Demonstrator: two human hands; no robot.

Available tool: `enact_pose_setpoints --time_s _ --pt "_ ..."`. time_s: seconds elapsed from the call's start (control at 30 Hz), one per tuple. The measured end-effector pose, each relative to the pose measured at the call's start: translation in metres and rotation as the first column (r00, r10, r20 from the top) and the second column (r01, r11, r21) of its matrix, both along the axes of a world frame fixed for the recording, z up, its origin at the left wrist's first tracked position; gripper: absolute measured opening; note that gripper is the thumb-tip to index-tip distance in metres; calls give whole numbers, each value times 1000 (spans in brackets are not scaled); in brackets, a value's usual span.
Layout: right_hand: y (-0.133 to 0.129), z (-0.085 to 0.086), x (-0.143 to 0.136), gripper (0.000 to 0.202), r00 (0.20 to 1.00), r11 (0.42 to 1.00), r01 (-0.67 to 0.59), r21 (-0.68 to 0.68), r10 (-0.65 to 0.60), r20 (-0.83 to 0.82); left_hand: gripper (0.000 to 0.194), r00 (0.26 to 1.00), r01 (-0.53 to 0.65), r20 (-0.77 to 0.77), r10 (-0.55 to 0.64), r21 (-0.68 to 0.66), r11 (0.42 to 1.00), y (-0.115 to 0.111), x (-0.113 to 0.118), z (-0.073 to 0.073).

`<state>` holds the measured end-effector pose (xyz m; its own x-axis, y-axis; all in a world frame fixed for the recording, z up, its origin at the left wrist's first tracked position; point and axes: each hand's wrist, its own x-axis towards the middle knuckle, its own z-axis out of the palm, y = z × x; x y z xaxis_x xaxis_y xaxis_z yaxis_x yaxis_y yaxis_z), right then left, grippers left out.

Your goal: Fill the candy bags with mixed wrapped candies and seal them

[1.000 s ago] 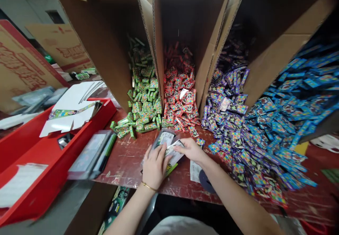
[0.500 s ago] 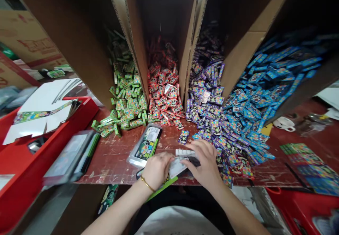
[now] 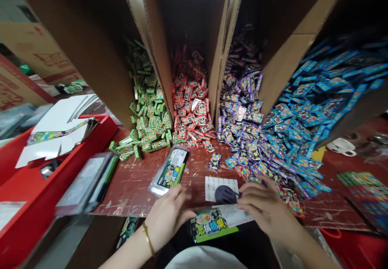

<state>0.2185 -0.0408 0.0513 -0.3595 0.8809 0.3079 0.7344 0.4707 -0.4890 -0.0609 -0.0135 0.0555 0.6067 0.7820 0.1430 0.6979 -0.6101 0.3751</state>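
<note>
Head cam: L hand at pack, R hand hiding its R end, both blurry, can't tell if gripping.

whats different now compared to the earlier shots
The left hand and right hand moved toward the body and apart; the green-edged packet between them came nearer too, its printed face now showing. The loose purple packet and green pile look unmoved.

The green-edged printed packet slants near the table's edge.
</note>
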Motion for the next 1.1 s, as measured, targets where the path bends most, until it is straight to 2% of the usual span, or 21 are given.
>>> enact_pose_setpoints --time_s 0.07,0.1,0.13,0.17,0.2,0.23,0.27,0.33,0.4,0.5,0.57,0.63,0.7,0.77,0.83,0.9,1.0,1.1 --pt "4 2 -20 18 997 997 -77 9 77 12 42 997 11 82 -7 -51 999 1 18 1" --pt "5 2 -30 17 999 998 -52 37 52 -6 32 991 29 132 -17 -96 995 1 27 0" --pt "6 0 -37 13 998 996 36 80 -32 -49 17 982 35 188 -9 -135 990 2 35 -2" --pt "6 -3 -42 17 981 979 168 113 -155 -117 16 967 13 254 28 -160 987 3 42 -4" --pt "5 -7 -44 33 937 944 311 109 -285 -204 19 943 -20 325 78 -178 984 4 46 -6" --pt "4 -12 -44 48 878 910 413 47 -384 -285 22 908 -59 396 133 -192 980 5 49 -9" --pt "4 -17 -42 54 829 893 446 -63 -438 -346 23 867 -92 464 182 -209 974 6 50 -11" --pt "4 -25 -35 41 790 882 345 -320 -457 -408 24 785 -106 567 251 -275 955 8 50 -14" --pt "6 -27 -29 35 779 847 252 -467 -464 -422 25 735 -27 619 277 -381 924 10 52 -16" --pt "11 -24 -33 38 736 828 308 -469 -520 -434 30 668 140 669 324 -541 829 16 59 -19" --pt "12 -27 -44 36 713 827 300 -475 -526 -465 34 590 198 694 412 -619 760 21 63 -20" --pt "8 -40 -59 36 693 819 215 -531 -512 -508 37 494 187 694 523 -673 716 30 64 -19" --pt "0 -58 -76 37 673 805 95 -585 -485 -558 38 430 139 682 591 -698 703 40 63 -15" --pt "-6 -73 -87 38 646 809 37 -586 -467 -604 38 407 89 677 613 -697 711 49 60 -11" --pt "-6 -80 -91 34 625 839 57 -541 -453 -636 36 391 42 697 601 -666 745 51 61 -11" --pt "-3 -79 -91 36 619 868 186 -460 -467 -631 30 358 -1 733 579 -620 785 48 66 -17" --pt "4 -70 -92 48 660 852 401 -337 -524 -538 35 348 -116 748 566 -565 817 36 77 -33" --pt "6 -64 -97 50 745 868 427 -254 -497 -445 31 360 -289 725 587 -511 809 27 82 -42"
